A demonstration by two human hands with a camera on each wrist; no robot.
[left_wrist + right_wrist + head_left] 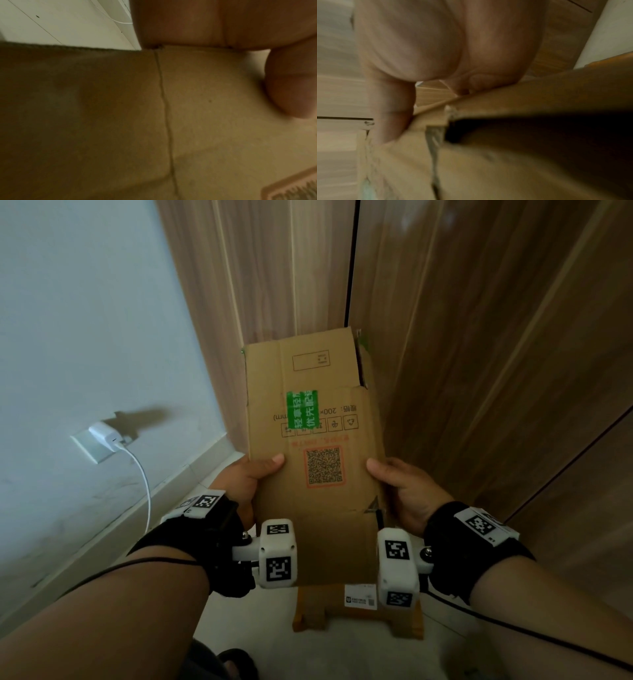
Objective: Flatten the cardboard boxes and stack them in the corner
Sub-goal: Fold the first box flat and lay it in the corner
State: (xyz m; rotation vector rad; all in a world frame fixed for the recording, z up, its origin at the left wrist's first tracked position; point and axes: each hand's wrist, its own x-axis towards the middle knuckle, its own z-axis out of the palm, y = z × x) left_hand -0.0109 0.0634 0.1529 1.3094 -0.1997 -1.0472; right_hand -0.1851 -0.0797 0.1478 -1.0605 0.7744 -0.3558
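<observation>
1. Against the wood-panelled corner point(445, 337), a flattened cardboard box point(315, 412) is held up, its far end close to the panels' vertical seam.
2. Left hand point(246, 477) grasps the box's left edge, thumb point(291, 86) pressed on the printed face, fingers hidden behind the board.
3. Right hand point(404, 487) grasps the box's right edge in the same way, thumb on top beside the orange-framed QR code point(324, 466).
4. Green tape patch point(302, 409) sits on the box face, farther from the hands than the QR code.
5. Second piece of cardboard point(342, 607) lies on the pale floor point(260, 621), beneath the near end of the held box.
6. White charger point(106, 436) is plugged into a wall socket, left of the box; its cable point(145, 491) hangs down.
</observation>
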